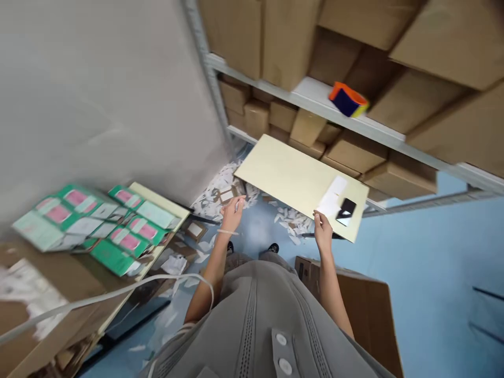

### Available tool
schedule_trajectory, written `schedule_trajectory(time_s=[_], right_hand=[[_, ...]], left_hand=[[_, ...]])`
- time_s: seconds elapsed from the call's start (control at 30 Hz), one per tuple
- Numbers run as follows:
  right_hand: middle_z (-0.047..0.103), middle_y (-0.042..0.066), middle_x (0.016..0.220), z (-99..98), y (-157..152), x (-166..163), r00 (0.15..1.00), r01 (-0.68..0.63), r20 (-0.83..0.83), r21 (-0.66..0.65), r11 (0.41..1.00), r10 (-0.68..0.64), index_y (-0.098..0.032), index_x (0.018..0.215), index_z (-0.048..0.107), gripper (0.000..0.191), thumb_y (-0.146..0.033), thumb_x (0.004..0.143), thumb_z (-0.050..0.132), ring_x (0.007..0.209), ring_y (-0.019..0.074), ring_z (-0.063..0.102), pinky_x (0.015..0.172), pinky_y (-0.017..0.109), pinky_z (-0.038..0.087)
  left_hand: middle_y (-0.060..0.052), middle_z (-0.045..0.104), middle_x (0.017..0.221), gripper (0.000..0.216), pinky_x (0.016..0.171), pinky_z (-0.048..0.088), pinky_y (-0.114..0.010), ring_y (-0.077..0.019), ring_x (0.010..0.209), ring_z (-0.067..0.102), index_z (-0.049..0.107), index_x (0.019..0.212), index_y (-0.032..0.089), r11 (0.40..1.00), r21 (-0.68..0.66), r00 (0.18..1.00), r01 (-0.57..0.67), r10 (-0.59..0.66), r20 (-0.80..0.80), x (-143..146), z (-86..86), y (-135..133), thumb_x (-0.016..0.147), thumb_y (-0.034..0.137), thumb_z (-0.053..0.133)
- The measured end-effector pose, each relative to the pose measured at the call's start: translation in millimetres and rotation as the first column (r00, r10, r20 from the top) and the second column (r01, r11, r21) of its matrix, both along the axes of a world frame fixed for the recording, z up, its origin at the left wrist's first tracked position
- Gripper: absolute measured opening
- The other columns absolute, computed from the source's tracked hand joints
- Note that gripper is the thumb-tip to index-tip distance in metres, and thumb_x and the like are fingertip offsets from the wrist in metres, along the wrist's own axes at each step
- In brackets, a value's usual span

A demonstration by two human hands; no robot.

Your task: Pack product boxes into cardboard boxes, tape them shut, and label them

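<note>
My right hand (323,231) grips the near edge of a long pale yellow flat box (291,178), held level in front of me below the shelves. A white label and a small black card (346,210) lie on its right end. My left hand (232,212) is to the left of the box, just under its near left edge; its fingers are curled and seem to pinch something small that I cannot make out. A thin band circles the left wrist.
Metal shelving (354,123) with several brown cartons fills the back, with an orange and blue tape roll (348,100) on it. Green and pink packets (98,220) lie piled on a table at left. Paper scraps litter the blue floor. An open carton (366,304) stands at my right.
</note>
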State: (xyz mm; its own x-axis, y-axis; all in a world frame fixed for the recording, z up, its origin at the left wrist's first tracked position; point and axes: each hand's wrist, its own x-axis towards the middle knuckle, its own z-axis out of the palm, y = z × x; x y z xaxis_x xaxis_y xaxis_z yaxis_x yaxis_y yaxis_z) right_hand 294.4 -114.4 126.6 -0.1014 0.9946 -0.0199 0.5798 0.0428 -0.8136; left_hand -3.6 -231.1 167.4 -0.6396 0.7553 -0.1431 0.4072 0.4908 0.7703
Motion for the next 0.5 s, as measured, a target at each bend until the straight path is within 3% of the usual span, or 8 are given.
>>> schedule_trajectory(time_s=[0.1,0.23,0.37,0.5], right_hand=[[0.067,0.017,0.121,-5.9,-34.8,-77.9,0.977,-0.214,-0.013,-0.049,0.976,0.213,-0.014,0.12,0.065,0.061,-0.059,0.091,0.036,0.112,0.0282,0.061,0.098,0.044,0.045],[0.066,0.017,0.123,-5.0,-78.4,-175.3,0.904,-0.428,-0.029,-0.086,0.9,0.427,-0.015,0.12,0.065,0.061,-0.06,0.09,0.038,0.113,0.0287,0.061,0.096,0.044,0.047],[0.067,0.016,0.122,1.8,-113.3,-266.8,0.803,-0.595,-0.014,-0.053,0.802,0.595,-0.015,0.119,0.065,0.059,-0.059,0.092,0.037,0.112,0.0285,0.062,0.095,0.044,0.047],[0.067,0.014,0.121,5.4,-151.2,-349.5,0.653,-0.757,0.013,0.007,0.653,0.757,-0.017,0.118,0.066,0.054,-0.056,0.094,0.037,0.109,0.0275,0.062,0.093,0.043,0.048]], left_hand=[[-0.005,0.067,0.123,0.034,0.111,0.029,-0.045,-0.0232,0.114,0.06,0.066,0.117,0.024,0.989,0.025,0.989,-0.148,0.148,0.006,-51.1,-0.4,-53.4,0.098,0.03,0.038],[-0.007,0.066,0.126,0.037,0.109,0.033,-0.041,-0.023,0.12,0.057,0.065,0.117,0.023,0.943,0.084,0.947,-0.322,0.322,0.016,-117.1,-10.4,-147.3,0.098,0.035,0.036],[-0.007,0.068,0.122,0.036,0.108,0.033,-0.042,-0.0234,0.118,0.058,0.067,0.112,0.023,0.837,0.07,0.84,-0.543,0.542,0.037,-169.0,-27.0,-247.6,0.096,0.037,0.038],[-0.006,0.068,0.122,0.033,0.111,0.03,-0.044,-0.024,0.122,0.056,0.067,0.108,0.024,0.706,0.026,0.707,-0.708,0.706,0.043,-200.7,-45.5,-327.6,0.094,0.037,0.04]])
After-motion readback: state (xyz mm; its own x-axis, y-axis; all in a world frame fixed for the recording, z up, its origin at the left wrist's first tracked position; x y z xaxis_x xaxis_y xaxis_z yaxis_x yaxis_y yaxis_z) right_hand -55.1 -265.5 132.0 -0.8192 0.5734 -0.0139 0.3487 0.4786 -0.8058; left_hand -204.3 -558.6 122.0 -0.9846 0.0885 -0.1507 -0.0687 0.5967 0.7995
